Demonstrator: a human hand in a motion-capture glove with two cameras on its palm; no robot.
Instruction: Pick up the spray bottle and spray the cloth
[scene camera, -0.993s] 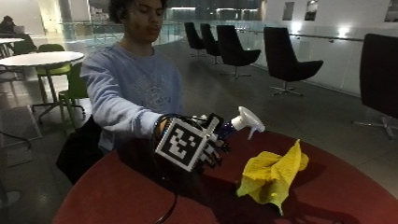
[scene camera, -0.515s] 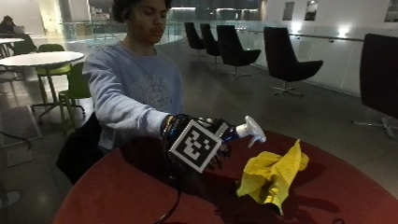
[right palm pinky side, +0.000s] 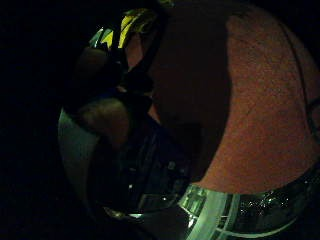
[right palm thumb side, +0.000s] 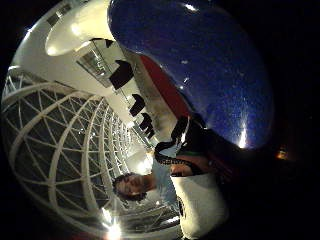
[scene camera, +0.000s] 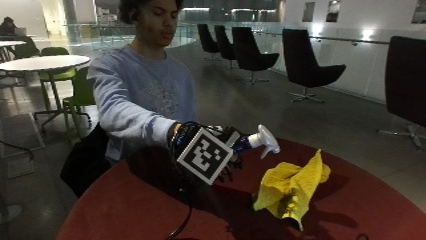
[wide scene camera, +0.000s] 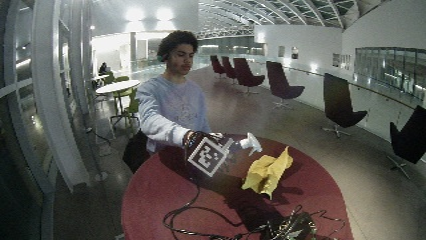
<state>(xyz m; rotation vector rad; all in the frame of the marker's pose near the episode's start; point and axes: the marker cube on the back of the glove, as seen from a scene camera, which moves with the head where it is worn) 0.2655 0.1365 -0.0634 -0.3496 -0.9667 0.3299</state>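
thumb-side palm view only: blue spray bottle (right palm thumb side: 210, 65) body close up

The right arm reaches forward over the table, the gloved right hand (scene camera: 223, 150) raised with fingers curled.

Bottle (scene camera: 261, 142): no label can be read.
Cloth (scene camera: 290, 186): plain yellow, no print.
Sweater (scene camera: 143, 97): faint chest print, not legible.
Table (scene camera: 373, 200): no markings.

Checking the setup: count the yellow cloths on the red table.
1: the yellow cloth lies bunched on the red table, beside the spray bottle.
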